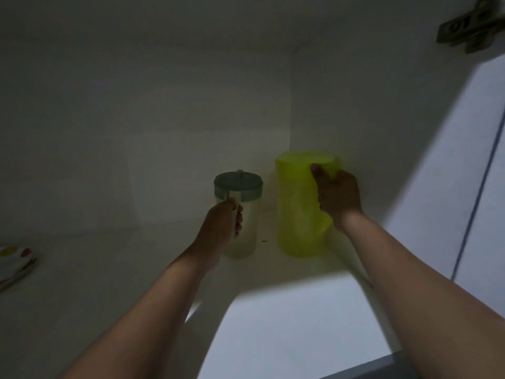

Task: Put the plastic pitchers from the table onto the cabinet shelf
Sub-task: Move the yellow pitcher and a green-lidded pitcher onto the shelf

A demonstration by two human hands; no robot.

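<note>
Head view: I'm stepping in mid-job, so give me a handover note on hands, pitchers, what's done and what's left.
Left hand: closed on the handle of the clear pitcher, which has a grey-green lid.
Right hand: gripping the side of the yellow pitcher, thumb near its rim.
Both pitchers stand upright, side by side and apart, deep on the shelf near the right wall.
Done: both appear placed.
Left: release and withdraw; the table is out of view, so check for more pitchers.
</note>
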